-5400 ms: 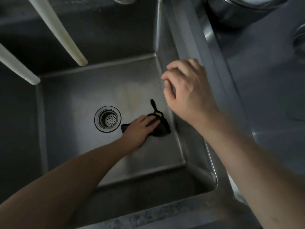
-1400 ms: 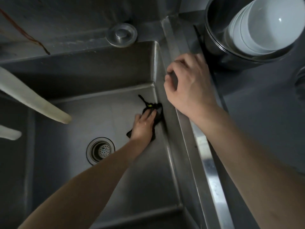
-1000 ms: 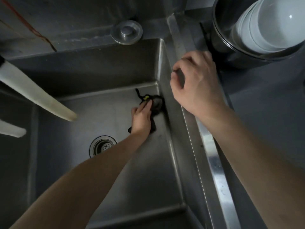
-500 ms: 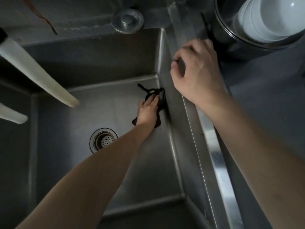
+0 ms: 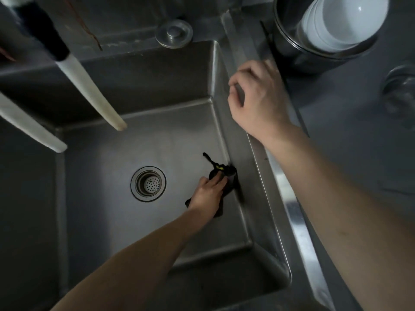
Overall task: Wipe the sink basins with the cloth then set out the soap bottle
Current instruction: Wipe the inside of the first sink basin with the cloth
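Note:
A black cloth (image 5: 225,176) with a small yellow tag lies on the floor of the steel sink basin (image 5: 157,144), against its right wall. My left hand (image 5: 207,194) presses flat on the cloth with straight fingers. My right hand (image 5: 256,102) hovers over the basin's right rim (image 5: 269,164), its fingers loosely curled and holding nothing. No soap bottle is in view.
The round drain strainer (image 5: 148,183) sits left of the cloth. Two white spouts (image 5: 89,88) reach over the basin from the upper left. A sink plug (image 5: 174,33) lies on the back ledge. A steel pot holding white bowls (image 5: 332,25) stands on the right counter.
My left hand has slid the cloth along the right wall from the basin's far right corner back toward me. My right hand has stayed over the rim.

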The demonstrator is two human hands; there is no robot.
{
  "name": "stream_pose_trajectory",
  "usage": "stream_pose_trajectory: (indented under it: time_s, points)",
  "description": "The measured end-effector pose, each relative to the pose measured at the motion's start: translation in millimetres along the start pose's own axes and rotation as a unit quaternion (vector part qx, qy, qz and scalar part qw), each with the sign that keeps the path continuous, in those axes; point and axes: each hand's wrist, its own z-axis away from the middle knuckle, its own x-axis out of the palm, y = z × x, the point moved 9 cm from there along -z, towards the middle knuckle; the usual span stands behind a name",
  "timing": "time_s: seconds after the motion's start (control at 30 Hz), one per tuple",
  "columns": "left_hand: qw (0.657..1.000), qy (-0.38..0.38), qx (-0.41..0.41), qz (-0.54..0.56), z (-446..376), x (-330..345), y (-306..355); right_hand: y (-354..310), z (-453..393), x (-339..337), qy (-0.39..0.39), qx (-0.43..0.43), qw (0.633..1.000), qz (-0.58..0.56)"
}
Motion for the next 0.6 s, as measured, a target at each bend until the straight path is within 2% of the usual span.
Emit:
stream_pose_trajectory:
  time_s: [0.13, 0.2, 0.27, 0.37, 0.47, 0.6]
  points:
    - [0.994, -0.052, 0.075, 0.058, 32.9, 10.0, 15.3, -22.2, 21.5, -6.2, -0.017, -0.008, 1.0, -0.018]
    - [0.989, -0.05, 0.106, 0.088, 48.7, 13.7, 21.6, -33.4, 31.8, -11.3, -0.019, -0.006, 0.999, -0.028]
    - [0.979, -0.106, 0.125, 0.121, 58.6, 21.4, 25.8, -43.4, 44.1, -14.5, -0.032, -0.003, 0.999, -0.038]
    - [0.955, -0.195, 0.202, 0.1, 76.3, 34.4, 35.4, -58.4, 65.2, -20.0, -0.056, -0.005, 0.997, -0.052]
    - [0.927, -0.248, 0.264, 0.103, 99.3, 46.2, 38.6, -69.9, 85.3, -26.8, -0.062, -0.003, 0.996, -0.063]
    - [0.911, -0.298, 0.264, 0.105, 121.6, 42.5, 32.3, -83.4, 107.2, -29.2, -0.084, 0.002, 0.993, -0.08]
